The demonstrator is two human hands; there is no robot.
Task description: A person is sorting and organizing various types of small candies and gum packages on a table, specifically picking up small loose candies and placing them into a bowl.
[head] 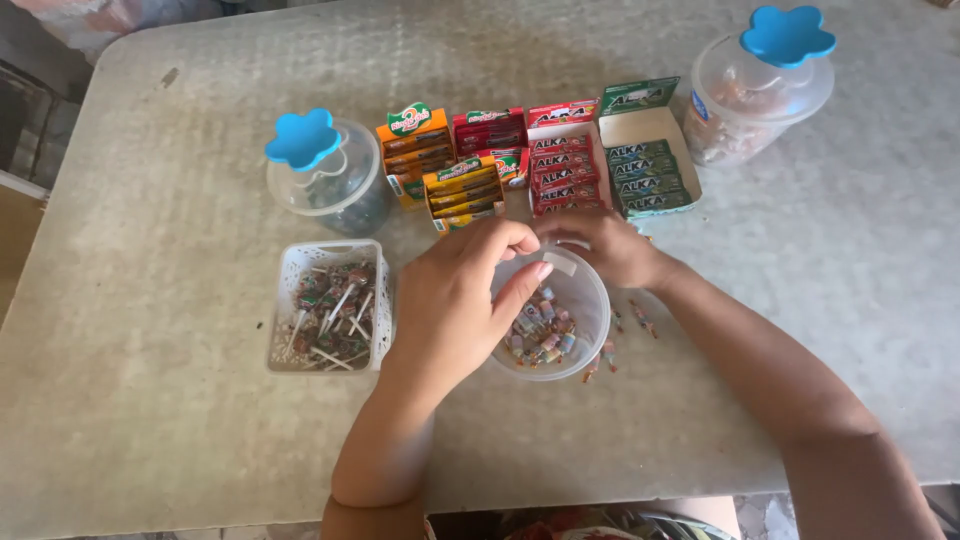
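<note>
The left hand point(455, 300) is curled over the near-left rim of the tub point(575, 320), thumb inside the rim, so the tub is gripped there. The right hand point(605, 248) is laid on the far rim, fingers bent down toward a small white tab point(560, 263); whether the tab is pinched cannot be told, as the fingertips are covered by the left hand.

The tub, clear and round, is placed near the middle of the bench point(150, 450), just in front of the box row. Wrapped sweets point(540, 335) are seen in its bottom; the left part of the contents is hidden by the left hand. A few loose sweets point(640, 318) lie on the bench to the right of the tub.

To the left, a white basket point(285, 300) of lollipops is set close to the left wrist. Behind it stands a jar point(330, 180) with a blue flower-shaped lid. A second jar point(750, 95) of the same kind stands at the far right. Between the jars, open boxes are ranked side by side: orange point(415, 150), yellow point(462, 195), red point(565, 170), green point(645, 165).

Wide bare surface is left on the right and on the near left of the bench. The near edge is crossed by both forearms. The right corner and the right elbow are cut off by the frame.
</note>
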